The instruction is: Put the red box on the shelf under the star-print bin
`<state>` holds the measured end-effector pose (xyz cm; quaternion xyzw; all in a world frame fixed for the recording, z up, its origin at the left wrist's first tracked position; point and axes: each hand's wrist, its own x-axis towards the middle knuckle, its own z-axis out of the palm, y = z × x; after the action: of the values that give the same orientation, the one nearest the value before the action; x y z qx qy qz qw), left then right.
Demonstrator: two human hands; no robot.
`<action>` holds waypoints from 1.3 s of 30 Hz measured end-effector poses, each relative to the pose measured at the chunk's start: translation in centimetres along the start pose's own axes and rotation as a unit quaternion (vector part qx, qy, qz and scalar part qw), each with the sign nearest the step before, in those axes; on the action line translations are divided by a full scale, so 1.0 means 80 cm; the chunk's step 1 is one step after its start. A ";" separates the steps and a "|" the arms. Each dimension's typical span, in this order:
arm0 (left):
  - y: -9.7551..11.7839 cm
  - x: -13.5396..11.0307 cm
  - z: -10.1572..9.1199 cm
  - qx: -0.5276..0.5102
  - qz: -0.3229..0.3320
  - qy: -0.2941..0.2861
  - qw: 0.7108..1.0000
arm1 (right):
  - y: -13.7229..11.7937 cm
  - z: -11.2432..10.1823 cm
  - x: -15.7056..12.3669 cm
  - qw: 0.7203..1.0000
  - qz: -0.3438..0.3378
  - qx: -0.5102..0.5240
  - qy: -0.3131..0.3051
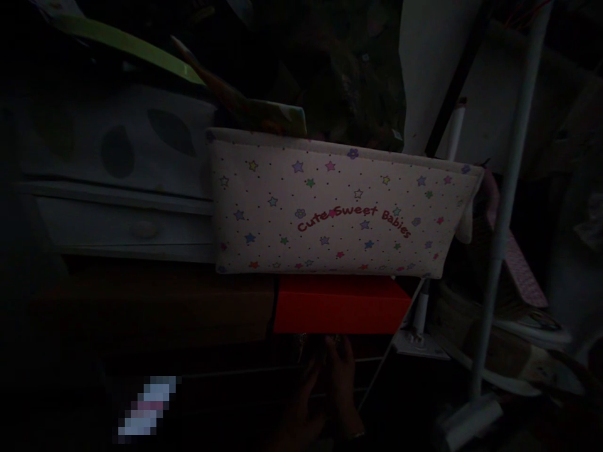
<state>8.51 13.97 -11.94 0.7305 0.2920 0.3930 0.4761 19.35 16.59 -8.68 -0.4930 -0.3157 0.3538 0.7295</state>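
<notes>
Both hands are low in the dim head view, just below a red box (pixel 343 307). My left hand (pixel 304 408) is mostly in shadow, its fingers pointing up beside the other hand; their grip is too dark to read. My right hand (pixel 343 380) has its fingers bent upward near the front lower edge of the red box, around something small that glints and cannot be made out. On top of the red box rests a pale fabric storage bin (pixel 330 201) with coloured stars and the words "Cute Sweet Babies".
Left of the bin stand a white drawer unit (pixel 183 229) and a leaf-patterned container (pixel 136 138). A brown box (pixel 188 301) lies below. On the right are a pale pole (pixel 506 207) and several shoes (pixel 532 364). Thin rack bars (pixel 235 370) run beneath.
</notes>
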 end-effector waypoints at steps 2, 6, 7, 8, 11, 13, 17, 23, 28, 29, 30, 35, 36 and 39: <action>0.007 0.002 -0.003 -0.004 -0.015 -0.008 1.000 | 0.005 0.002 0.002 1.000 -0.004 0.003 -0.005; 0.016 0.005 -0.008 -0.006 -0.034 -0.015 0.999 | 0.011 0.006 0.004 0.998 0.022 0.050 0.007; 0.015 0.006 -0.008 -0.005 -0.034 -0.014 0.999 | 0.011 0.008 0.003 0.998 0.025 0.055 0.012; 0.014 0.006 -0.007 -0.003 -0.034 -0.011 0.999 | 0.010 0.010 0.003 0.998 0.025 0.056 0.015; 0.007 0.006 -0.005 -0.008 -0.044 -0.001 0.999 | 0.007 0.016 0.002 0.998 0.019 0.054 0.018; 0.006 0.005 -0.004 -0.016 -0.043 0.006 0.999 | 0.005 0.018 0.001 0.998 0.017 0.053 0.016; 0.015 0.004 -0.007 -0.024 -0.053 0.004 0.998 | 0.005 0.019 0.001 0.999 0.016 0.042 0.002; 0.013 0.005 -0.007 0.004 -0.061 0.012 0.998 | 0.010 0.019 0.003 0.999 -0.002 0.040 -0.010; 0.008 0.003 -0.007 0.000 -0.058 0.016 0.998 | 0.008 0.020 0.002 0.998 -0.003 0.039 -0.040; 0.009 0.002 -0.008 -0.004 -0.064 0.017 0.998 | 0.006 0.020 0.001 0.998 -0.006 0.034 -0.043; 0.010 0.001 -0.008 -0.010 -0.071 0.015 0.997 | 0.004 0.021 0.001 0.999 -0.007 0.027 -0.040; 0.009 0.001 -0.008 -0.020 -0.075 0.014 0.997 | -0.001 0.021 -0.001 0.999 -0.014 -0.006 -0.036; 0.008 0.001 -0.007 -0.015 -0.070 0.016 0.997 | 0.000 0.021 -0.001 0.999 -0.017 -0.009 -0.042; 0.006 0.003 -0.007 -0.006 -0.066 0.018 0.998 | 0.010 0.016 0.001 0.997 -0.031 -0.047 -0.052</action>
<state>8.20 14.21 -11.28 0.6995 0.3456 0.3754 0.5004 18.24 17.51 -9.02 -0.4974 -0.3848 0.3412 0.6987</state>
